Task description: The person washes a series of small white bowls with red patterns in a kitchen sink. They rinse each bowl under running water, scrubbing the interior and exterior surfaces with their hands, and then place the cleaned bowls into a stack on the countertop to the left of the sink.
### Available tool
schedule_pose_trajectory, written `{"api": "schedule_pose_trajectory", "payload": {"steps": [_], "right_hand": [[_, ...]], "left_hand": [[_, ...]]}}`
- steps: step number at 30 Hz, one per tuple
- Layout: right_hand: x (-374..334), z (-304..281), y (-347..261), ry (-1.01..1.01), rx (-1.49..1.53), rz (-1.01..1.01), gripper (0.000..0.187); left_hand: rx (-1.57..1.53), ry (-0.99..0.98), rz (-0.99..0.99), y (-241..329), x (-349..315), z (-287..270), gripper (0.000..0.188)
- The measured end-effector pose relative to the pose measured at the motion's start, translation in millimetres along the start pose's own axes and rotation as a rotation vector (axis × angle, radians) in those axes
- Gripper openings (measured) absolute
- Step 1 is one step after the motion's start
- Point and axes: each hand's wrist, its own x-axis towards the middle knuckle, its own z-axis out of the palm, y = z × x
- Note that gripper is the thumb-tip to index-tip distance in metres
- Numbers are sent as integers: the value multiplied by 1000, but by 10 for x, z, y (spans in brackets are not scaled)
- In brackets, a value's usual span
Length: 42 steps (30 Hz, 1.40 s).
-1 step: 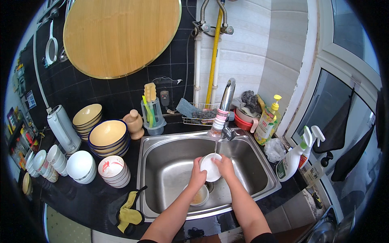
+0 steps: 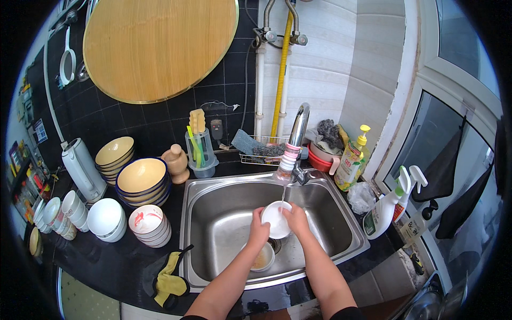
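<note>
Both my hands hold a small white bowl [image 2: 277, 220] over the sink, its inside facing up. My left hand [image 2: 259, 229] grips its left side, with the fingers curled round the rim. On the right side, my right hand [image 2: 296, 217] has its thumb at the rim; its other fingers are partly hidden. A thin stream of water falls from the faucet [image 2: 293, 146] at the bowl's far edge. Below my left wrist, another white bowl [image 2: 262, 260] sits in the steel sink [image 2: 213, 224], with something tan in it, partly covered by my forearm.
Left of the sink stand stacked red-and-white bowls [image 2: 151, 226], white bowls [image 2: 107, 220] and blue-rimmed bowls [image 2: 143, 178]. Yellow-and-black gloves [image 2: 170, 282] lie by the sink's near left corner. On the right are a soap bottle [image 2: 353, 162], a plastic bag [image 2: 361, 197] and spray bottles [image 2: 385, 210].
The held bowl has shifted very slightly to the left and tilts a little differently, and my left hand has moved with it. Everything else looks the same.
</note>
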Motion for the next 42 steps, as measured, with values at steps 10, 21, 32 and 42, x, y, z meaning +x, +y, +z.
{"api": "schedule_pose_trajectory", "payload": {"steps": [10, 21, 32, 42], "right_hand": [[-25, -134, -107, -431, 397, 589, 32], [-105, -175, -293, -270, 369, 445, 30], [-105, -115, -217, -418, 390, 509, 33], [-21, -72, 94, -426, 616, 560, 34]], "left_hand": [[-332, 11, -514, 127, 26, -21, 47], [-621, -37, -550, -101, 115, -135, 51], [-457, 105, -505, -63, 81, -138, 53], [56, 70, 335, 22, 66, -14, 50]]}}
